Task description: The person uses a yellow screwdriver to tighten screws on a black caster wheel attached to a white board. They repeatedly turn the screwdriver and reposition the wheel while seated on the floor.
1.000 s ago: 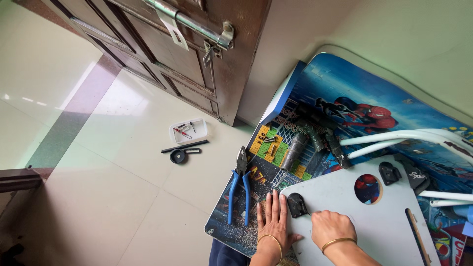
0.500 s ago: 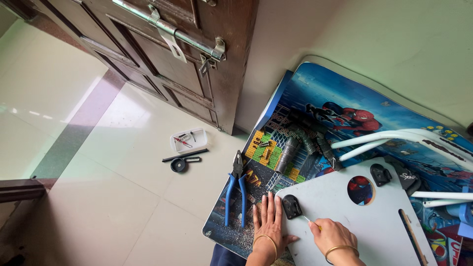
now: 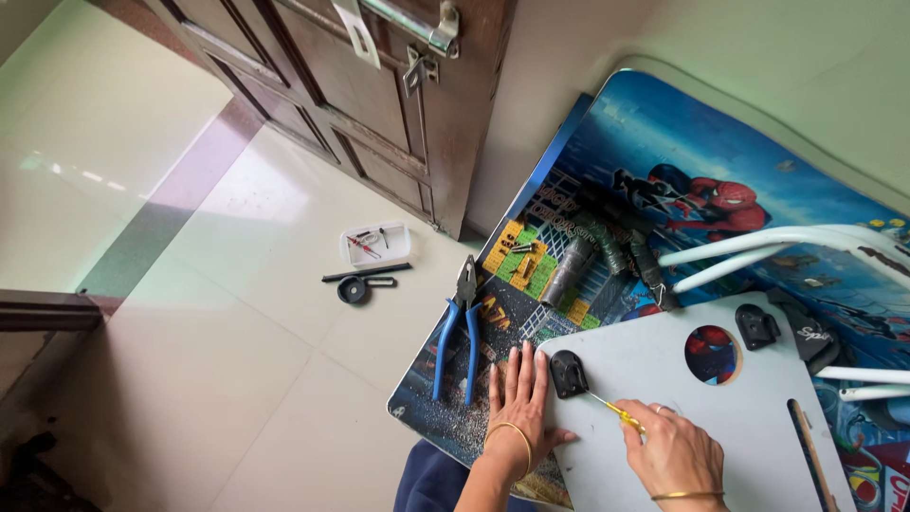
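My left hand point(image 3: 520, 398) lies flat, fingers spread, on the colourful printed board point(image 3: 493, 379) and against the edge of the grey panel point(image 3: 682, 417). My right hand point(image 3: 671, 448) is closed on a yellow-handled screwdriver point(image 3: 614, 411), whose tip points at a black bracket point(image 3: 568, 373) on the panel's near left corner. Blue-handled pliers point(image 3: 457, 327) lie on the printed board just left of my left hand. A second black bracket point(image 3: 757, 325) sits on the panel's far side beside a round hole point(image 3: 713, 354).
A small clear tray with screws point(image 3: 375, 244), a black rod and a round black part point(image 3: 354, 288) lie on the tiled floor near a brown wooden door point(image 3: 379, 104). White tube legs point(image 3: 758, 248) and black foam-wrapped parts point(image 3: 607, 248) rest on the printed board.
My right hand has shifted from resting on the panel to holding the screwdriver against the near black bracket. The view has moved closer. My left hand stays in place.
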